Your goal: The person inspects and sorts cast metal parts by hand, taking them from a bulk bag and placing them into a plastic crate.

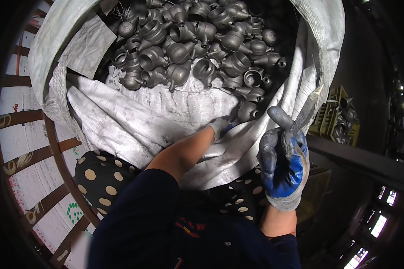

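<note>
A large white woven sack [184, 105] stands open before me, with many grey metal castings [179, 74] heaped at its far side. Each casting has a round cup-like body and a narrow neck. My left hand [221, 127], in a grey and blue glove, reaches into the sack close to a single casting [248, 111]; its fingers are mostly hidden by the fabric. My right hand [283, 161], in a blue-coated glove, is raised at the sack's right edge. Its fingers are bent around a flat, narrow grey strip [307, 112] that points up and away; its exact kind is unclear.
Slatted brown bars [60, 152] with white printed sheets behind them run along the left. At the right, a yellow crate [339, 116] holds more metal parts. The sack's thick rolled rim [330, 40] curves around the heap. Dotted black fabric [101, 179] covers my lap.
</note>
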`<move>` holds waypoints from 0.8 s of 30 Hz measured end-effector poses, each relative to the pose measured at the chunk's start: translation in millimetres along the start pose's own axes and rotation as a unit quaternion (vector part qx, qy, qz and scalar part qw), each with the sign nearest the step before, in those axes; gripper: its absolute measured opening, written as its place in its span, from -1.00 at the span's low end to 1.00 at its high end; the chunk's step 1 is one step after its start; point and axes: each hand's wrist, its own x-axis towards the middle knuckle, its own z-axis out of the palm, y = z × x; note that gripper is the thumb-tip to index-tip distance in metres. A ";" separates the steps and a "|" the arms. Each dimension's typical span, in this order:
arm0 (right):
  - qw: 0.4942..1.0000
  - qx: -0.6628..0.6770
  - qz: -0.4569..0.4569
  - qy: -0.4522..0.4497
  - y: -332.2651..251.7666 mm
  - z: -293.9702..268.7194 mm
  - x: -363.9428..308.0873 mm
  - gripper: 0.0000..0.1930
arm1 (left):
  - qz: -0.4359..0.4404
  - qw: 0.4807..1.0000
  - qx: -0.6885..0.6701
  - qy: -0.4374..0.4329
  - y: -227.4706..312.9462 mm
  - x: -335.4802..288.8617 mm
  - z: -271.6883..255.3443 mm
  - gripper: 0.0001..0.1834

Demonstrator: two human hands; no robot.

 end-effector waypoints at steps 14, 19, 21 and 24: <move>0.988 -0.136 -0.066 0.022 4.2 1.6 1.6 -0.61 | 0.173 0.813 -0.514 0.212 85.4 -59.0 -105.9 -0.71; 0.995 -0.070 -0.067 0.005 4.3 -3.8 2.3 -0.59 | 0.232 0.780 0.362 0.454 120.4 -90.0 -47.9 -0.29; 0.917 -0.369 -0.148 0.033 3.7 -6.5 0.0 -0.56 | 0.203 0.848 0.467 0.145 128.2 -84.3 -25.2 -0.32; 0.997 -0.054 -0.052 -0.021 0.2 -11.9 -0.6 -0.60 | 0.161 0.762 0.628 0.021 123.1 -78.7 -8.2 -0.30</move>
